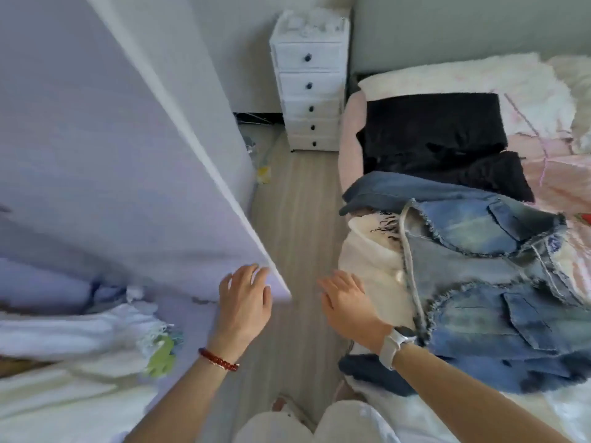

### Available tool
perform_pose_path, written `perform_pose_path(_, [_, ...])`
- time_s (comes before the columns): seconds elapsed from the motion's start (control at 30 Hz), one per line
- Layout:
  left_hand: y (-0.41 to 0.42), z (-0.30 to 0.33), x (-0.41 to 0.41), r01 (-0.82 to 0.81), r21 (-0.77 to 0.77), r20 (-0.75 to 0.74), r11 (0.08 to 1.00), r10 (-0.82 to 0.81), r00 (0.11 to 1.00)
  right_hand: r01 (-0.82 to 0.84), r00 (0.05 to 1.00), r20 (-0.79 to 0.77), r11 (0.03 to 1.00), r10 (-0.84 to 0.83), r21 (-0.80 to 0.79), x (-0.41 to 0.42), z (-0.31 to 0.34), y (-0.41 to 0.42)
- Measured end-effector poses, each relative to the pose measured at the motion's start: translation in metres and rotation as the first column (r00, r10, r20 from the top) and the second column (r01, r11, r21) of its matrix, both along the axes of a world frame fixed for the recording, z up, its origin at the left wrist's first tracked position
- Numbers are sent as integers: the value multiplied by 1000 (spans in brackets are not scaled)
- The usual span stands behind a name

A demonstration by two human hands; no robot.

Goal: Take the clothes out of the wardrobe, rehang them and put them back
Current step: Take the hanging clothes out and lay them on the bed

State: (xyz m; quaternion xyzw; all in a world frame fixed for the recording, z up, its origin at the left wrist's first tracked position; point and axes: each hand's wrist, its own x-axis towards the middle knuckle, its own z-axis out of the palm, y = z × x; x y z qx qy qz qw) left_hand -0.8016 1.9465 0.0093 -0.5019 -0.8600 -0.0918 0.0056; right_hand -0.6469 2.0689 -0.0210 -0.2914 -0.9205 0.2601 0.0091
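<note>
2 hands spread, holding nothing, left hand (244, 298) touching wardrobe door (128, 161) edge, right hand (347, 302) beside denim (486, 282) lying lengthwise along bed (543, 174)

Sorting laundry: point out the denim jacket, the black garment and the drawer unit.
denim jacket (473, 257): head view, back panel.
black garment (435, 123): head view, middle of the cloth.
drawer unit (308, 84): head view, second drawer front.
</note>
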Motion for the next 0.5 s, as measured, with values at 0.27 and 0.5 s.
perform_pose_path(0.27, [-217, 68, -106, -568, 46, -236, 821, 562, 793, -440, 877, -95, 866, 472, 236, -180, 67, -136])
perform_pose_path(0.5, [-333, 130, -157, -783, 235, -273, 576, 812, 515, -615, 693, -184, 704, 698, 356, -302, 133, -226])
